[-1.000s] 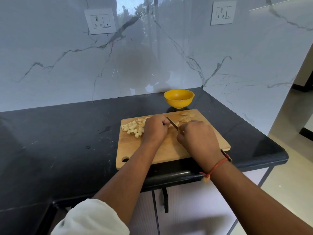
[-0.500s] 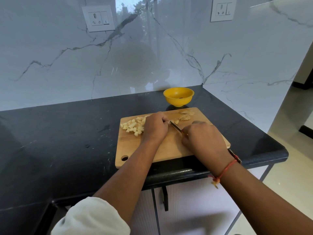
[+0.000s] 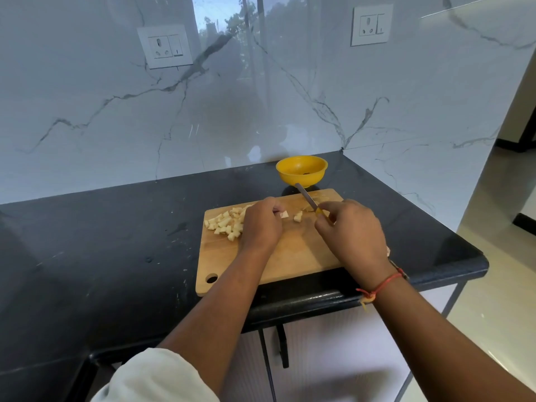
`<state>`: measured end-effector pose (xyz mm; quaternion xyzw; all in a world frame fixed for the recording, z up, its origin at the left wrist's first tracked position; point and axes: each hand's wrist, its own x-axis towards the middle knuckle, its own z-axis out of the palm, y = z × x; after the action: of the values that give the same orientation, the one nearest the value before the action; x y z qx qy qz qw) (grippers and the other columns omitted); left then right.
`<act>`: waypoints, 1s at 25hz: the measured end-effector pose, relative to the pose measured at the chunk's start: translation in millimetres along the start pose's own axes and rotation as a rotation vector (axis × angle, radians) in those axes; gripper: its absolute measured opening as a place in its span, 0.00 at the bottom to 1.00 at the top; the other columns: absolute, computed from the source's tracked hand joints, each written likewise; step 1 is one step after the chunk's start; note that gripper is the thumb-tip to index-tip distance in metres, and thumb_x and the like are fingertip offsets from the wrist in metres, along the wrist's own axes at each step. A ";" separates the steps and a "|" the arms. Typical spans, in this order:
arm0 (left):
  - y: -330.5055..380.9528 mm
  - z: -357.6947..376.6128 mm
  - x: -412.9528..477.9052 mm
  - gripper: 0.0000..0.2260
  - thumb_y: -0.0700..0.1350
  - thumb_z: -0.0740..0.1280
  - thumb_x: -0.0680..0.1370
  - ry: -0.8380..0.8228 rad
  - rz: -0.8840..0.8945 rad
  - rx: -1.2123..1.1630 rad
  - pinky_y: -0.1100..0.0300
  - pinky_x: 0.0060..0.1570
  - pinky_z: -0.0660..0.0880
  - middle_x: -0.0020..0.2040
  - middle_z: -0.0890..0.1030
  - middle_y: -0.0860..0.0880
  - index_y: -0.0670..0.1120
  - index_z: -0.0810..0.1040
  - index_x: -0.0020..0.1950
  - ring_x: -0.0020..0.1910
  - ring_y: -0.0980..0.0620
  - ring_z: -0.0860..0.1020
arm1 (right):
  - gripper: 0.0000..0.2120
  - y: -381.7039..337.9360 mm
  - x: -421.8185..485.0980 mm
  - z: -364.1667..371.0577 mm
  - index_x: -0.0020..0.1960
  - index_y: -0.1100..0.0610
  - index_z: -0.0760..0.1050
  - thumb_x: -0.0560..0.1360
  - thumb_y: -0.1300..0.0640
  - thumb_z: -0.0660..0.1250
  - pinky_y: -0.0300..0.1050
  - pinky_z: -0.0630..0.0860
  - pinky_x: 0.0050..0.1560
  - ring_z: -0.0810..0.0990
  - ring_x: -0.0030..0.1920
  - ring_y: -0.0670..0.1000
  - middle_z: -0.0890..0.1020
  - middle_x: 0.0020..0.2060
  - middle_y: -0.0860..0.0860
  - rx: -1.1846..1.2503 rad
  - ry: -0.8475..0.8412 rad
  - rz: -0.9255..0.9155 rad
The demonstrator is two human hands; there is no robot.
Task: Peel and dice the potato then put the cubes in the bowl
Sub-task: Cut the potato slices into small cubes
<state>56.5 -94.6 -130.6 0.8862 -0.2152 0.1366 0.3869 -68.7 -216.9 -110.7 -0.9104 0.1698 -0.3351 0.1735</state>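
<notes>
The cutting board (image 3: 290,256) lies on the countertop (image 3: 116,242), at its front edge. The bowl (image 3: 301,169) stands just behind the board's far right part. A pile of potato cubes (image 3: 224,224) sits on the board's far left, with the left hand (image 3: 262,224) to its right. Two loose cubes (image 3: 298,217) lie between that hand and the right hand (image 3: 352,230), whose knife (image 3: 307,198) points back toward the bowl.

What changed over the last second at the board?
The right hand has swung the knife away from the cut; its blade now points toward the bowl. Two fresh pieces lie exposed between the hands. The left hand stays curled on the board beside them. Cube pile, board and bowl are where they were.
</notes>
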 end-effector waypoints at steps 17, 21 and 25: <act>-21.5 -25.9 18.9 0.12 0.43 0.58 0.78 -0.320 0.463 0.551 0.49 0.41 0.79 0.36 0.76 0.54 0.52 0.76 0.37 0.37 0.54 0.76 | 0.13 15.1 -3.8 19.7 0.57 0.51 0.83 0.76 0.50 0.65 0.34 0.68 0.31 0.77 0.37 0.46 0.82 0.41 0.48 0.172 0.041 0.192; -27.8 -30.2 23.7 0.12 0.42 0.59 0.78 -0.280 0.416 0.566 0.48 0.41 0.78 0.37 0.77 0.53 0.50 0.75 0.36 0.38 0.52 0.76 | 0.13 16.3 -3.8 19.8 0.57 0.52 0.84 0.76 0.52 0.66 0.33 0.67 0.29 0.75 0.34 0.45 0.81 0.39 0.48 0.203 0.070 0.216; -1.0 -7.5 31.4 0.08 0.45 0.64 0.81 -0.237 0.416 0.331 0.48 0.48 0.78 0.46 0.83 0.51 0.48 0.83 0.50 0.46 0.51 0.79 | 0.13 16.8 -3.6 17.7 0.58 0.52 0.84 0.77 0.52 0.66 0.34 0.68 0.29 0.76 0.34 0.45 0.81 0.38 0.48 0.268 0.096 0.271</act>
<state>83.8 -97.1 -113.4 0.8838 -0.4110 0.1420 0.1728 -62.7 -226.6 -132.6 -0.8309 0.2526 -0.3712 0.3285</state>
